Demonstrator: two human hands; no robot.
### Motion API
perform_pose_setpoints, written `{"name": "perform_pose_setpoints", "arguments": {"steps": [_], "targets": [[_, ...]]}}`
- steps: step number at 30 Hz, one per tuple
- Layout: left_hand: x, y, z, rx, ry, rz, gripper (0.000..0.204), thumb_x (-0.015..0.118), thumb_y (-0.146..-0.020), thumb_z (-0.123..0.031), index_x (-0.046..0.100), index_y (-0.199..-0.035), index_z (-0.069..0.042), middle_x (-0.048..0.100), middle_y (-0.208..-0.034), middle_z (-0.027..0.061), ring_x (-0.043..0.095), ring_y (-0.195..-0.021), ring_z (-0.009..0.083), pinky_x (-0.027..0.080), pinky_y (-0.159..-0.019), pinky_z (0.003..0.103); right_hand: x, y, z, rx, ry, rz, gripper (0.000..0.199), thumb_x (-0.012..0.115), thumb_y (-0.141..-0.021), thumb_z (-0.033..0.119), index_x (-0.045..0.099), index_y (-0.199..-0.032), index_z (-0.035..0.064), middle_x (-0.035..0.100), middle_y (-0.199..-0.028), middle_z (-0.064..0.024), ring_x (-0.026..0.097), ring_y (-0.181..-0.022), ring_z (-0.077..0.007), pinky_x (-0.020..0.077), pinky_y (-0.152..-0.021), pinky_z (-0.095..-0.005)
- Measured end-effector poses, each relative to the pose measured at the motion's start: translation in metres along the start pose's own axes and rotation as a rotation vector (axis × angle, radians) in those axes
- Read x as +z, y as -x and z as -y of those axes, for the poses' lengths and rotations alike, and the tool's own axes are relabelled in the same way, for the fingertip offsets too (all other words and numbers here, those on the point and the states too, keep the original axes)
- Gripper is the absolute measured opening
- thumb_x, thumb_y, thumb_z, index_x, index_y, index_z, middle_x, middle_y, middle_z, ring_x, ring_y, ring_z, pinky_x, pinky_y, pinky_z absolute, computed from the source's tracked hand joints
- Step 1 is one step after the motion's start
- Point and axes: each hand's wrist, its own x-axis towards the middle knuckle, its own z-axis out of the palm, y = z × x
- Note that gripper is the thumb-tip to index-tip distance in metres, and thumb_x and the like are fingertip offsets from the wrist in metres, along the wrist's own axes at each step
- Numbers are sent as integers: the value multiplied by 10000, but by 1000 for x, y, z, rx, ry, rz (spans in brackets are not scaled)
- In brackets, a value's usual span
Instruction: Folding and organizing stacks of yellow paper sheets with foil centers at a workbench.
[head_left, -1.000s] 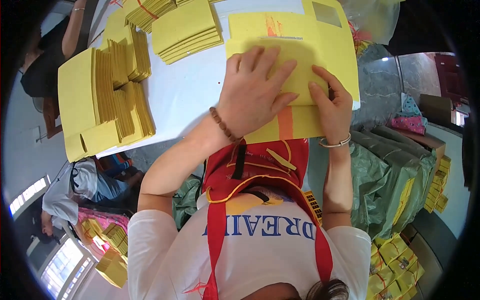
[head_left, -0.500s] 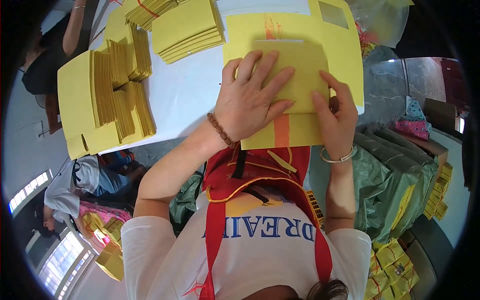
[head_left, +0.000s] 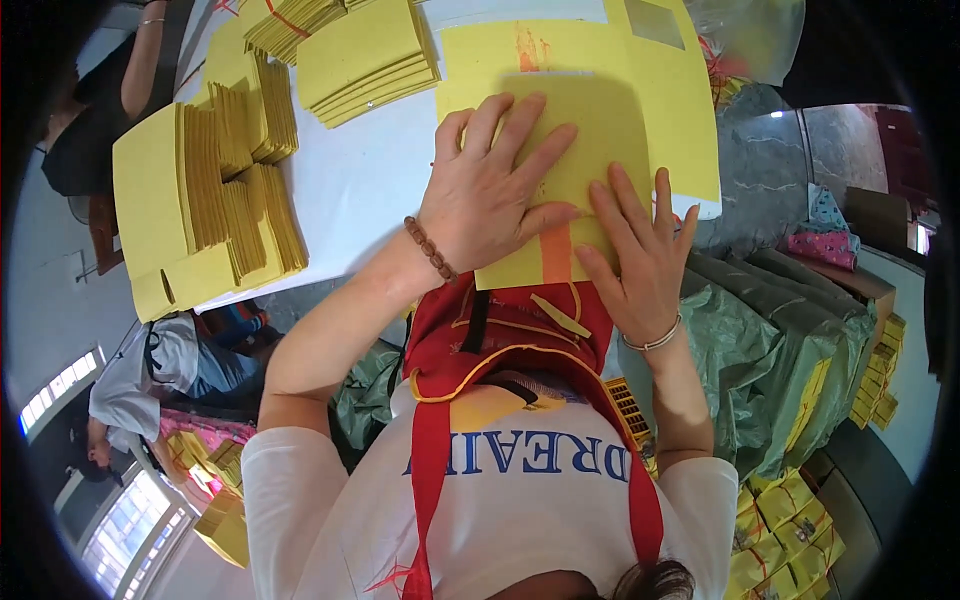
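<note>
A folded yellow paper piece (head_left: 598, 120), like an envelope, lies on a large yellow sheet (head_left: 685, 130) at the table's near edge. An orange strip (head_left: 556, 255) shows on the paper below it. My left hand (head_left: 485, 180), with a brown beaded bracelet, rests palm down on the piece's left part, fingers spread. Flat over its lower right part lies my right hand (head_left: 640, 255), wearing a pale bangle, with fingers stretched apart. Neither hand grips anything. The paper beneath both palms is hidden.
On the white table (head_left: 345, 190), stacks of yellow folded paper (head_left: 150, 185) stand at left, with another stack (head_left: 370, 55) farther back. Green-wrapped bundles (head_left: 735, 335) and yellow packets (head_left: 785, 525) are at right. A person's arm (head_left: 145, 65) shows far left; another person (head_left: 150, 365) bends below.
My right hand has moved from the folded piece's right edge, where its fingers were curled, down and left onto the paper, now flat. My left hand stays spread on the piece.
</note>
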Motion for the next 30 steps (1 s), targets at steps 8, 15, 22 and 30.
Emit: {"name": "perform_pose_setpoints", "arguments": {"steps": [8, 15, 22, 30], "targets": [[-9, -5, -10, 160, -168, 37, 614, 634, -726, -427, 506, -1209, -69, 473, -1222, 126, 461, -1050, 266, 391, -837, 360, 5, 1, -8, -11, -124, -45, 489, 548, -850, 370, 487, -1296, 179, 376, -1411, -9, 248, -1323, -363, 129, -1012, -623], [-4, -1, -30, 216, -453, 60, 493, 601, -710, -263, 531, -1146, -43, 531, -1068, 118, 522, -877, 219, 442, -675, 297, 8, -5, -32, -126, -481, -14, 499, 576, -843, 234, 459, -1306, 90, 392, -1396, -76, 265, -1320, -359, 186, -1076, -459], [-9, -5, -27, 193, -372, 61, 435, 568, -711, -149, 537, -1129, -33, 547, -1045, 103, 539, -854, 203, 459, -644, 284, 13, 9, -30, 97, -1052, -156, 505, 573, -828, 58, 422, -1306, 0, 337, -1416, -153, 300, -1319, -275, 234, -1079, -379], [-40, -15, 3, 76, 31, -110, 381, 565, -700, -23, 556, -1080, -48, 598, -913, 85, 570, -771, 252, 485, -642, 341, 28, 14, -40, 157, -1113, -143, 484, 580, -822, 42, 454, -1286, -4, 312, -1432, -154, 299, -1323, -254, 267, -1056, -352]]}}
